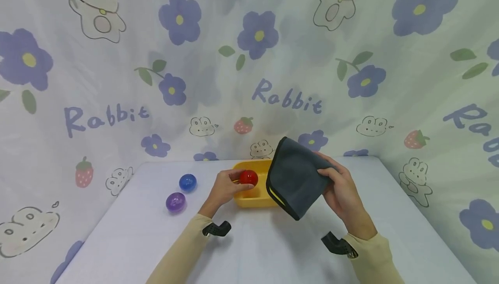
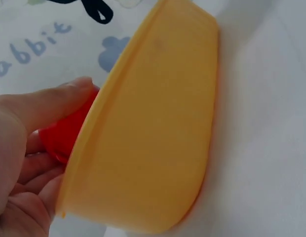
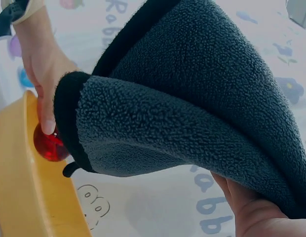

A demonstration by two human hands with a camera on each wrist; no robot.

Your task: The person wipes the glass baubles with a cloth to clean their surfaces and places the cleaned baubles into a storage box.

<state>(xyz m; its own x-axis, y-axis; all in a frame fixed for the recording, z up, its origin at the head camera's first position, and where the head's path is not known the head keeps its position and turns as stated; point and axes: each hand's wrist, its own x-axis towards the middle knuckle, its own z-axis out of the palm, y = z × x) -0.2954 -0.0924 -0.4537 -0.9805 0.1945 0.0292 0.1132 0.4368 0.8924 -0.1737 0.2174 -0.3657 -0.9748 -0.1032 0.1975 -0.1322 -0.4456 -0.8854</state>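
Note:
My left hand [image 1: 224,188] pinches a shiny red ball [image 1: 249,177] between thumb and fingers, at the left end of a yellow plastic basin [image 1: 253,203]. In the left wrist view, the basin's wall [image 2: 148,123] partly hides the ball. My right hand [image 1: 344,192] grips a folded dark grey towel [image 1: 298,178] by its right side, thumb in front. The towel has a black border and hangs over the basin's right part, hiding it. Seen from the right wrist, its fluffy pile and a small black loop [image 3: 70,170] show beside the basin.
A blue ball [image 1: 188,182] and a purple ball [image 1: 176,202] lie on the white table [image 1: 249,249] to the left of the basin. Behind the table hangs a curtain [image 1: 218,85] printed with rabbits and flowers. Black wrist devices [image 1: 216,228] sit on both sleeves.

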